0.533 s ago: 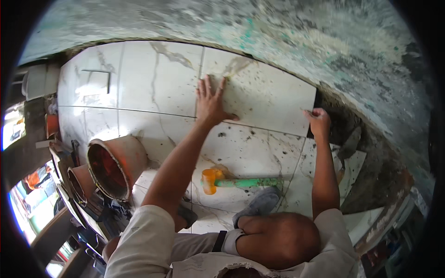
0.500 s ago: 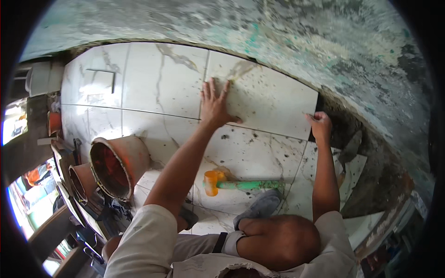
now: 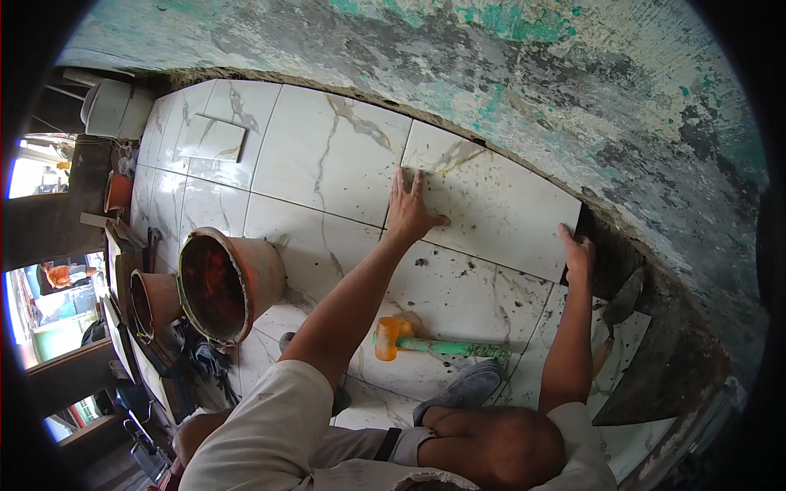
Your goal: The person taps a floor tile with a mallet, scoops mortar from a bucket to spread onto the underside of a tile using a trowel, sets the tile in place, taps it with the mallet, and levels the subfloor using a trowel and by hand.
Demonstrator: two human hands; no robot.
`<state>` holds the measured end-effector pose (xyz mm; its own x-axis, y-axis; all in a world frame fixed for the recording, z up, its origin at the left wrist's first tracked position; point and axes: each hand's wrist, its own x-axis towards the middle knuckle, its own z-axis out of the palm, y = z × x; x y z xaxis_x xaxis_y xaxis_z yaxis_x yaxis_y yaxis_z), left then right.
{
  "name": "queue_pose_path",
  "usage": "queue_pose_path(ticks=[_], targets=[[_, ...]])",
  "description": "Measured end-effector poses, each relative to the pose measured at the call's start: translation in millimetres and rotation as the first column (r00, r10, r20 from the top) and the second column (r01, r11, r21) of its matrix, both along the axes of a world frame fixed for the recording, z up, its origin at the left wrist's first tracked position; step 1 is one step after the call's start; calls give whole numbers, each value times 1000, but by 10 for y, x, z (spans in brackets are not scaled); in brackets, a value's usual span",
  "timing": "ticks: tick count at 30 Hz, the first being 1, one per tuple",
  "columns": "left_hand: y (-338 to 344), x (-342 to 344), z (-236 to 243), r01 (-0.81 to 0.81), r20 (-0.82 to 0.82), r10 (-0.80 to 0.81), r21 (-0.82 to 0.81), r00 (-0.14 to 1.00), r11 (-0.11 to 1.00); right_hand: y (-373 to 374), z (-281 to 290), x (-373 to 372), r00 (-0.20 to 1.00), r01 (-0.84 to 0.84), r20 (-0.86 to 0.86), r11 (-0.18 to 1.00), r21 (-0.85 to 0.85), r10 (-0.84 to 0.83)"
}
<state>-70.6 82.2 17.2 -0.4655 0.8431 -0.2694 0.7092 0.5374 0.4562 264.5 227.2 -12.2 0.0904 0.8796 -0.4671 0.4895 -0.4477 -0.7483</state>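
Note:
A white marble-patterned floor tile (image 3: 499, 196) lies along the foot of the wall, flecked with dark bits. My left hand (image 3: 412, 211) rests on its left end, fingers stretched over the seam with the neighbouring tile (image 3: 327, 155). At the opposite end, my right hand (image 3: 578, 254) grips the tile's right edge, thumb on top and the other fingers partly hidden beyond the edge. Nearer my body lies a mallet (image 3: 438, 346) with an orange head and a green handle. A trowel (image 3: 626, 299) caked with mortar sits right of my right forearm.
A rough wall (image 3: 524, 74) with peeling green paint curves along the far side. Two mortar-stained buckets, a large one (image 3: 266, 274) and a smaller one (image 3: 166, 299), stand at left. A small tile piece (image 3: 214, 137) lies farther off. Bare dark ground (image 3: 675, 364) shows at right.
The view has shifted, so the scene sits lower and farther right. My right hand has closed around the tile's edge. My left hand stays on the tile, its fingers closer together.

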Motion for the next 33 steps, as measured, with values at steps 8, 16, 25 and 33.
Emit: queue_pose_path(ticks=[8,16,25,33], targets=[[-6,-91,-4,-74,68,71,46,995,996,-158,20,-214,954,51,280,981,187,-103],[-216,-466,336,-461,812,138,175,567,870,-594,259,75,975,223,-77,916,335,-209],[-1216,-484,1659,156,365,-376,509,852,847,-1159,1440,666,459,306,-842,840,448,283],[-1204,-448,2475,455,-6,-732,786,681,418,-1178,2422,246,436,244,-856,952,-186,-279]])
